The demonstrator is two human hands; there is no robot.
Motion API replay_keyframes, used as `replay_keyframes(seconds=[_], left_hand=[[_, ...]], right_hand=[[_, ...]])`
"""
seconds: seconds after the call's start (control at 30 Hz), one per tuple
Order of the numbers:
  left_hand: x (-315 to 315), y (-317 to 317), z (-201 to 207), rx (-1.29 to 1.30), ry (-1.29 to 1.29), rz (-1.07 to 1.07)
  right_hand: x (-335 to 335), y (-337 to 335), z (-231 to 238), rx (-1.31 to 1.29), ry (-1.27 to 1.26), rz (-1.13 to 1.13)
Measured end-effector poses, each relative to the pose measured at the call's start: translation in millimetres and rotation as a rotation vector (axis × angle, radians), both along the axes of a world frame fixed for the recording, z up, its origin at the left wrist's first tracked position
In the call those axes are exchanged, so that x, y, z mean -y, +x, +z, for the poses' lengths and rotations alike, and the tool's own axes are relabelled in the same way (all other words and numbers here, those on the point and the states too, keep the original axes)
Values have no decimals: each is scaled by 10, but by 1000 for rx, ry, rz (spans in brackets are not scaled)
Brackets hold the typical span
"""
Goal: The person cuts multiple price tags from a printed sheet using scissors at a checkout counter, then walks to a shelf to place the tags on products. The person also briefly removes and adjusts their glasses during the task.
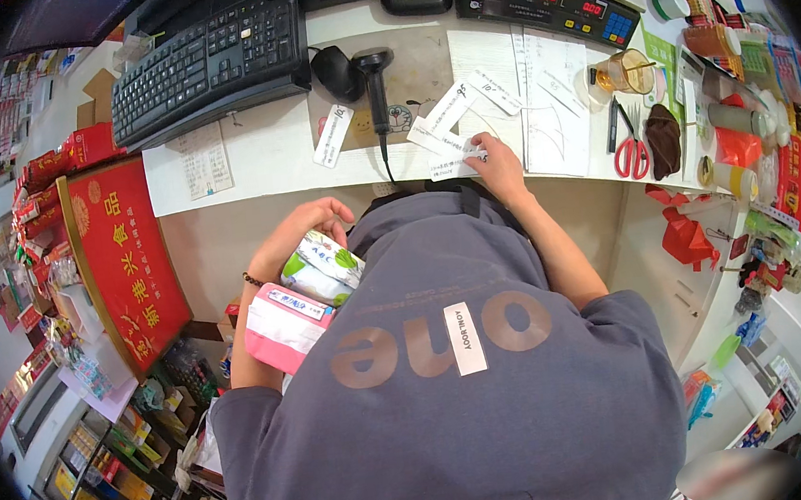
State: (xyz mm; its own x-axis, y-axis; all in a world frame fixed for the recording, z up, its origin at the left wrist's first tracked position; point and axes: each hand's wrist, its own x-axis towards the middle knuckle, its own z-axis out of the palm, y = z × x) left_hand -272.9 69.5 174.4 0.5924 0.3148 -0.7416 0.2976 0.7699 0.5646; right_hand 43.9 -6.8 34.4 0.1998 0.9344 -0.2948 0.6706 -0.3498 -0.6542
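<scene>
My right hand (498, 167) is at the desk's front edge, finger and thumb pinched on a white paper label (450, 167) with handwriting. More white label strips (446, 122) lie fanned out just beyond it. My left hand (324, 218) is bent in front of my body, its fingers curled at the top of a white soft pack (318, 267) with green and blue print. Below that, a pink and white pack (285, 327) is tucked between my left forearm and my shirt. Another paper strip (332, 135) lies apart, beside the scanner.
On the desk stand a black keyboard (208, 67), mouse (335, 73), handheld scanner (375, 90) and a scale (546, 4). To the right are red-handled scissors (632, 155), a cup (628, 71) and written sheets (557, 136). A red sign (126, 264) leans at left.
</scene>
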Motion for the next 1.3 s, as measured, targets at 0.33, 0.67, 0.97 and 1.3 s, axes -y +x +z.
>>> replay_keyframes(seconds=[0.33,0.67,0.97,1.3], left_hand=[[-46,22,-39,-26,67,-14],[1,45,-141,33,166,109],[260,-120,-271,64,72,267],[898,-380,-281,-32,100,627]], right_hand=[[-84,103,199,-787,-228,-348],[-272,-743,732,-1344,-653,-359],[-229,-948,690,-1356,-808,-221],[-919,-1191,453,-170,237,711]])
